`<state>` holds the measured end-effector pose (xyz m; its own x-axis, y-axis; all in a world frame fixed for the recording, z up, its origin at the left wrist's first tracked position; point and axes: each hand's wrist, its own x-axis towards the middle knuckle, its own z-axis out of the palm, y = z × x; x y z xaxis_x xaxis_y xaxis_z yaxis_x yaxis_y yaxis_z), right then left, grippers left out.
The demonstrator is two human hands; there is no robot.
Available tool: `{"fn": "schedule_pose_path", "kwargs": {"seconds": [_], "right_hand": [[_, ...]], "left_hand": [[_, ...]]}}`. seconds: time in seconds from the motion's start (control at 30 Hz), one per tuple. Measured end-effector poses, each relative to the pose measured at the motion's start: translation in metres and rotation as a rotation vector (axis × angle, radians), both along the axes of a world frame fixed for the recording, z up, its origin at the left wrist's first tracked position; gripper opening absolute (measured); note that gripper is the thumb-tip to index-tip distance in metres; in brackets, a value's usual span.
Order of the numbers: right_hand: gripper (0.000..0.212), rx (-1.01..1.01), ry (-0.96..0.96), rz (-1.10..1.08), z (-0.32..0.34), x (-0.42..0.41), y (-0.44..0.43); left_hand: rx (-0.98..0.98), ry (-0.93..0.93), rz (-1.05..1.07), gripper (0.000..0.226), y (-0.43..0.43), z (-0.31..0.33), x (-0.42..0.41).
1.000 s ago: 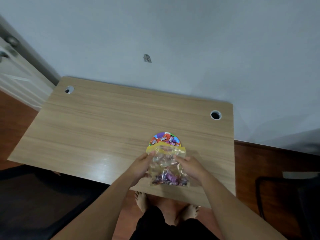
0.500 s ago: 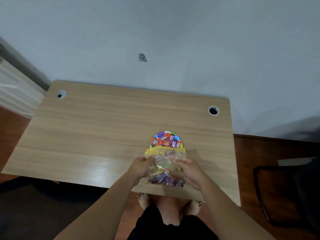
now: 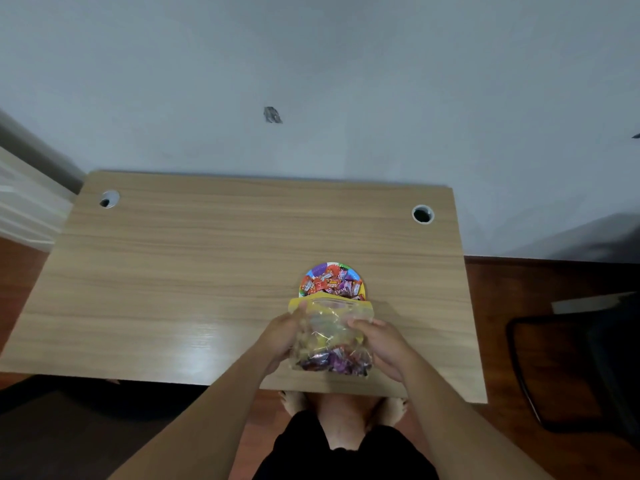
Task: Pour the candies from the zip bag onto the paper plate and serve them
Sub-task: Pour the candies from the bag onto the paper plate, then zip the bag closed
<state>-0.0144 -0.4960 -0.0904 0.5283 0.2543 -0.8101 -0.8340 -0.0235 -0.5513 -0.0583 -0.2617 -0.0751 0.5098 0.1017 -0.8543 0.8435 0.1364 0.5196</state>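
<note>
Wooden desk [image 3: 207, 271] | zip bag [image 3: 329, 337] gripped between both hands | left hand [image 3: 280, 337] | right hand [image 3: 384, 344]

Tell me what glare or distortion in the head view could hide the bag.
Head view: a bright glare patch on the desk sits beside the left hand; the clear zip bag shows crinkle reflections; wide-angle bending curves the desk edges; the plate stays readable.

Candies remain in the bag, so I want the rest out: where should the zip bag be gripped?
Judging by its pose, grip the zip bag at its bottom corners, from both sides. Remaining candies pool at the near end, while the yellow mouth faces the paper plate.
</note>
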Motion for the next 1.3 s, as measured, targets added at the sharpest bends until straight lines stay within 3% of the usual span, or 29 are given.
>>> {"fn": "schedule_pose_path", "kwargs": {"seconds": [0.17,0.37,0.73,0.8,1.0,1.1,1.23,1.3], "right_hand": [[0.04,-0.034,-0.049,-0.022,0.012,0.007,0.008],[0.028,-0.119,-0.264,-0.042,0.044,0.033,0.022],[0.023,-0.215,-0.584,0.294,0.131,0.098,0.063],[0.032,-0.231,-0.61,0.353,0.148,0.107,0.072],[0.03,-0.212,-0.727,0.391,0.185,0.132,0.099],[0.012,-0.263,-0.793,0.518,0.196,0.144,0.11],[0.034,-0.519,-0.933,0.769,0.21,0.157,0.125],[0.033,-0.616,-0.97,0.954,0.218,0.161,0.138]], "left_hand": [[0.078,-0.13,0.093,0.048,0.003,0.014,0.006],[0.141,-0.361,0.065,0.04,0.035,0.043,0.029],[0.295,-0.687,0.074,0.026,0.112,0.122,0.077],[0.307,-0.761,0.058,0.022,0.125,0.136,0.083],[0.281,-0.838,-0.016,0.008,0.159,0.169,0.096],[0.298,-0.831,-0.032,0.017,0.177,0.178,0.099],[0.326,-0.86,-0.06,0.015,0.194,0.186,0.1],[0.364,-0.882,-0.093,0.017,0.2,0.188,0.1]]}}
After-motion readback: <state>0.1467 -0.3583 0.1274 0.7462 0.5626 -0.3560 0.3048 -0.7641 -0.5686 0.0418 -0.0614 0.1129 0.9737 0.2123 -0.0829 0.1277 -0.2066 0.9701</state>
